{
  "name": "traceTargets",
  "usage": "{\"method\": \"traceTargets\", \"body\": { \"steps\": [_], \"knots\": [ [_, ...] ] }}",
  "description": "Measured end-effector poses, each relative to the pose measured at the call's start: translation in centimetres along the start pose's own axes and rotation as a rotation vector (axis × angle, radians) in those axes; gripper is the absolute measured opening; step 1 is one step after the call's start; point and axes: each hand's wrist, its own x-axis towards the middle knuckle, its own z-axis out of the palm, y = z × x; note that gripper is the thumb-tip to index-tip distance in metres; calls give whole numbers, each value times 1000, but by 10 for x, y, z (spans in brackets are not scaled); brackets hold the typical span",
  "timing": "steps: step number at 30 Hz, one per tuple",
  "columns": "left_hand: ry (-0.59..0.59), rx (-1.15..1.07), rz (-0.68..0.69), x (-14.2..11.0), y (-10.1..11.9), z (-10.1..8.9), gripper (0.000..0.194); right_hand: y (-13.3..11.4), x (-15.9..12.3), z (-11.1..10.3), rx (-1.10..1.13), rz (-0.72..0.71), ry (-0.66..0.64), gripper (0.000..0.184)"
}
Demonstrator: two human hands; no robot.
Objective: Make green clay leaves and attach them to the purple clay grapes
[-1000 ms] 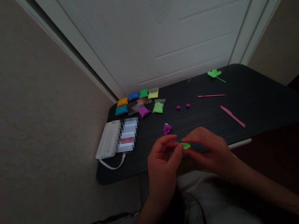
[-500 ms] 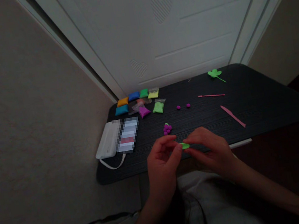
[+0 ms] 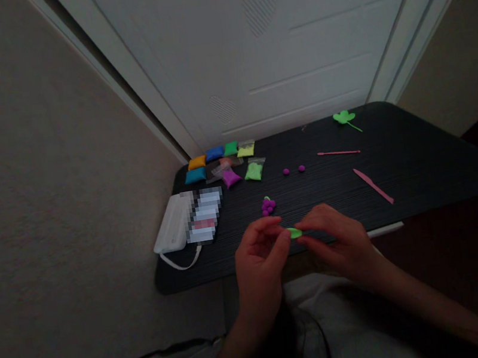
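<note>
A small, flattened piece of light green clay (image 3: 294, 232) is pinched between my two hands above the table's near edge. My left hand (image 3: 261, 260) grips its left end between thumb and fingers. On the other end, my right hand (image 3: 337, 239) closes with thumb and fingertips. Just beyond my hands lies a cluster of purple clay balls (image 3: 268, 206) with a bit of green at its top. Two loose purple clay balls (image 3: 286, 171) rest farther back, side by side.
Several bags of coloured clay (image 3: 215, 153) lie at the back left. A white power bank (image 3: 173, 222) and a phone (image 3: 205, 214) sit at the left, with a cable. To the right are a pink clay knife (image 3: 373, 185), a thin pink tool (image 3: 338, 153) and a green clover shape (image 3: 344, 118).
Both hands stay almost in place, still holding the green clay, which appears slightly turned. Nothing on the table has been moved.
</note>
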Motion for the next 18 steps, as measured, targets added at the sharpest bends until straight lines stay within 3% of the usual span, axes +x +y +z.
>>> {"method": "traceTargets", "body": {
  "steps": [10,18],
  "knots": [
    [15,-2,9,0,-2,0,19,0,-1,0,4,4,6,14],
    [-84,-101,7,-2,-2,0,25,1,-2,1,1,5,23,14]
  ]
}}
